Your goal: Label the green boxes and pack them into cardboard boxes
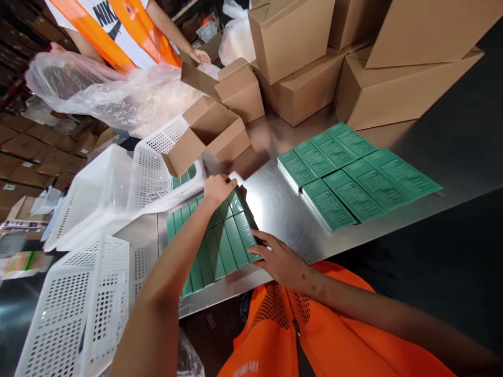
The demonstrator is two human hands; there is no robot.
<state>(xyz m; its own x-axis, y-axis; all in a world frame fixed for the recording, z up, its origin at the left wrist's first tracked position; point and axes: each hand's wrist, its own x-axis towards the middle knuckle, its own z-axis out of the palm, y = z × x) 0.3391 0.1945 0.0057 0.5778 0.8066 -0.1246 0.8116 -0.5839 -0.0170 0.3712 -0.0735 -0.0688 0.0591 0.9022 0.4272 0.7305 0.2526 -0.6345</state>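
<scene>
1. The nearer green boxes (231, 241) are lying on the table (291, 225), partly beneath the left forearm (184, 251).
2. Left hand (218, 191) is touching their far corner; right hand (281, 262), apart, their right edge.
3. Whether either is gripping, I cannot tell.

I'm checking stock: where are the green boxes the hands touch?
In the head view, the green boxes touched by the left hand and right hand sit left of centre on the metal table, beside a white basket.
</scene>
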